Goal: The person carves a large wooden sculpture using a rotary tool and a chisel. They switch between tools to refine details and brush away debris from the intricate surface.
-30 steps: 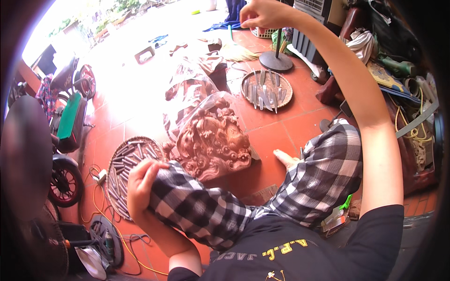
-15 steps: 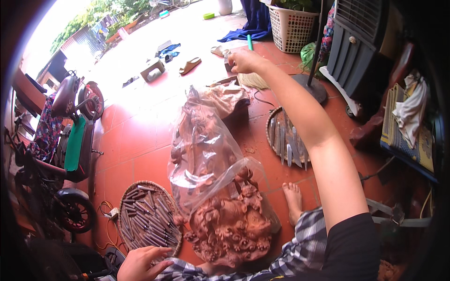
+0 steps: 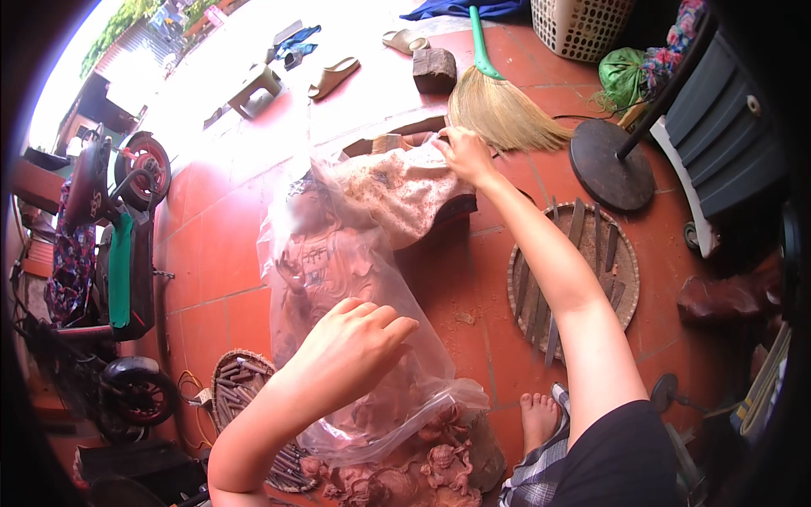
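A reddish-brown carved statue (image 3: 325, 253) lies on the tiles under a clear plastic bag (image 3: 401, 313); its base of carved figures (image 3: 448, 466) sticks out at the near end. Over the statue's middle hovers my left hand (image 3: 351, 351), back up, fingers curled under; the palm is hidden. My right hand (image 3: 467, 156) reaches far forward, its fingers closed at the edge of a pinkish, speckled cloth (image 3: 401, 190). The cloth drapes over a dark wooden piece (image 3: 452, 215) beside the statue's head.
Long flat metal tools lie in a round woven tray (image 3: 629, 296) at right; another basket (image 3: 221, 372) at left holds several chisel-like tools. A green-handled broom (image 3: 498, 110), a wooden block (image 3: 434, 71), slippers (image 3: 334, 78) and a stand base (image 3: 612, 165) lie beyond. A scooter (image 3: 122, 253) stands left.
My right hand has come down from beside the wooden block to the cloth. My left hand has risen from my lap over the statue, its fingers now curled. The view has shifted.
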`<act>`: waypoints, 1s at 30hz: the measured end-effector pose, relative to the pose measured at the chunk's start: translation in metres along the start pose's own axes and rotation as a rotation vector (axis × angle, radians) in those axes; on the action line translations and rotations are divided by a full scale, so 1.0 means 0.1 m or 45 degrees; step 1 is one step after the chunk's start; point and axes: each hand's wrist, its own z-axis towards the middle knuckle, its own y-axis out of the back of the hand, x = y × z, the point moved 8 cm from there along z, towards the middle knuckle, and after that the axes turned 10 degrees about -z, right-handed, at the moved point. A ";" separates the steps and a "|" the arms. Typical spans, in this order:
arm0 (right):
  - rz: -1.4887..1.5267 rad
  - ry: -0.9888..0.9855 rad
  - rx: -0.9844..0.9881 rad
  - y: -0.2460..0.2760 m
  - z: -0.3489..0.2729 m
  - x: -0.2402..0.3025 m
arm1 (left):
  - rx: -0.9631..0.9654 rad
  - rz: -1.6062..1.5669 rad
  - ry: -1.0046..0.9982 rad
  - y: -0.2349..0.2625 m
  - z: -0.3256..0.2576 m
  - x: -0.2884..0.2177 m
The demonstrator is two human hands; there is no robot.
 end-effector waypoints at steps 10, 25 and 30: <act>-0.123 -0.256 0.351 -0.86 0.78 0.19 | -0.115 -0.343 -0.021 0.01 0.38 -0.12; 0.256 0.148 -0.559 -0.01 0.61 0.37 | -0.225 -0.442 0.154 -0.12 -0.33 0.12; 0.776 -0.152 -0.241 0.51 0.53 0.23 | -0.344 -0.461 0.016 -0.11 -0.31 0.05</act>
